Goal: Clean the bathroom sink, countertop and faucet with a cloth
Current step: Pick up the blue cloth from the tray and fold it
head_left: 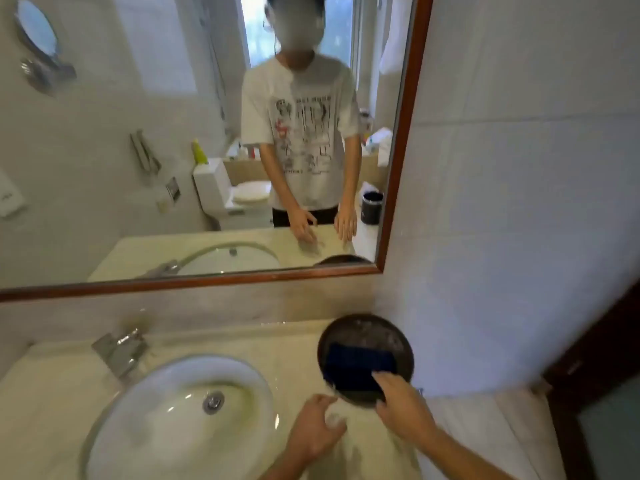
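Observation:
The white oval sink (156, 427) is set into a beige stone countertop (294, 344), with a chrome faucet (119, 351) behind it. My left hand (311, 434) rests on the countertop right of the basin, its fingers curled on a pale, blurred cloth (334, 419). A round black dish (363, 334) stands in the back right corner and holds a dark blue pad (356, 362). My right hand (401, 407) is at the dish's near rim, with fingers over the blue pad and the thumb under the rim.
A wood-framed mirror (401, 133) covers the wall behind the counter and reflects a person, a toilet and a dark bin. A tiled wall (519, 202) closes the right side. A dark wooden door frame (588, 358) stands at far right.

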Available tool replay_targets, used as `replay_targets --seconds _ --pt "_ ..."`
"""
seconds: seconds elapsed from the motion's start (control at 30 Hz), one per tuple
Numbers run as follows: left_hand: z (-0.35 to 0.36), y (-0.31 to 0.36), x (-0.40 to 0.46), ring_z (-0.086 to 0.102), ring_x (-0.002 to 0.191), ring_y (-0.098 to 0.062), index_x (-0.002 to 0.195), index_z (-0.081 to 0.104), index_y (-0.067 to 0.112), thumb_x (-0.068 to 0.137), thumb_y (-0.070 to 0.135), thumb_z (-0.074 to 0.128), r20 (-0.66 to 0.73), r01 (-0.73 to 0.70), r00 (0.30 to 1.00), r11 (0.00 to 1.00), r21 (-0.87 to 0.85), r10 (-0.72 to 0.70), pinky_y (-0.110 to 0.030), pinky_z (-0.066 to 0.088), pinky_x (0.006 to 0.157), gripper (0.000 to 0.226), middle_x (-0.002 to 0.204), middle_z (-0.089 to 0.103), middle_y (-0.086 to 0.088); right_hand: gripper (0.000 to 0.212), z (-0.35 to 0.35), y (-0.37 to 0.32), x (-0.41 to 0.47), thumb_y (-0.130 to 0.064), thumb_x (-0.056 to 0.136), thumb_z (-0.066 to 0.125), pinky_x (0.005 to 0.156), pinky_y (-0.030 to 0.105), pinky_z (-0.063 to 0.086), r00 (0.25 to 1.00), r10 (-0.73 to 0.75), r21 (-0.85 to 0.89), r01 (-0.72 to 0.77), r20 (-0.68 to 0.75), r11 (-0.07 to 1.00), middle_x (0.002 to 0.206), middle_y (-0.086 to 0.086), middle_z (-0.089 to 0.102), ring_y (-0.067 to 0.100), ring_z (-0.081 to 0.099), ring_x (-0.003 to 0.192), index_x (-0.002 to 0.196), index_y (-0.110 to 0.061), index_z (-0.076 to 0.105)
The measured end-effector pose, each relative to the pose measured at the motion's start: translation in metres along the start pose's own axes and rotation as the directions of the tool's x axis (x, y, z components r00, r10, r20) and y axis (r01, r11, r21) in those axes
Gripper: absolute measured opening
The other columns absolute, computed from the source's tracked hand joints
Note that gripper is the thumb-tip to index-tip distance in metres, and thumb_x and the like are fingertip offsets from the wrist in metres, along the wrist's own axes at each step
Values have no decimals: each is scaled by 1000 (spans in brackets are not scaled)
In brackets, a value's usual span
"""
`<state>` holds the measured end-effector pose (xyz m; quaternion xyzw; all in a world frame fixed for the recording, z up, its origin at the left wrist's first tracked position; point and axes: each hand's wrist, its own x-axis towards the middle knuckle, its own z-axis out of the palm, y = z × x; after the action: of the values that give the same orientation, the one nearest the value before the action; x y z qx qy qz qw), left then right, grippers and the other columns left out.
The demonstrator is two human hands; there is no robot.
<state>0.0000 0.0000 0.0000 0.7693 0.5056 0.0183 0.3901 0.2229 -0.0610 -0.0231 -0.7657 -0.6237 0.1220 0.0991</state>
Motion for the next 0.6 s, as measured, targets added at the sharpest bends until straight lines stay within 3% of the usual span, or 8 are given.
replay_targets --seconds 0.1,0.27,0.43,0.5,0.6 --pt "4 9 42 44 139 -19 147 52 20 92 40 59 -64 -60 996 993 98 67 -23 31 112 59 151 48 -3 61 -11 6 38 -26 98 51 106 34 45 992 -32 -25 35 119 999 156 2 42 23 47 136 157 -17 36" --pt "9 28 107 39 143 -21 149 50 16 96 26 59 -143 -95 979 948 304 144 -31 32 118 55 157 41 -3 64 3 21 84 -35 96 57 104 38 45 978 -99 -174 131 185 976 155 6 41 26 46 134 154 -16 38" --pt "22 21 157 26 152 -29 159 30 18 90 36 71 129 -206 979 764 611 160 -43 28 121 83 167 23 -8 87 34 46 117 -60 90 60 117 42 31 920 -242 -255 325 308 911 163 7 29 27 31 147 159 -19 28" --pt "24 13 164 22 153 -30 161 25 18 90 35 72 168 -242 970 686 686 174 -43 27 122 87 169 17 -9 88 45 54 119 -62 91 58 120 43 28 918 -254 -302 346 305 888 164 7 28 28 30 148 160 -19 25" --pt "23 -2 174 20 154 -28 162 23 20 96 29 65 204 -289 957 614 734 206 -41 34 119 78 170 13 -7 78 62 66 124 -56 90 66 107 44 44 925 -304 -345 368 228 863 153 11 47 31 50 134 153 -16 43"
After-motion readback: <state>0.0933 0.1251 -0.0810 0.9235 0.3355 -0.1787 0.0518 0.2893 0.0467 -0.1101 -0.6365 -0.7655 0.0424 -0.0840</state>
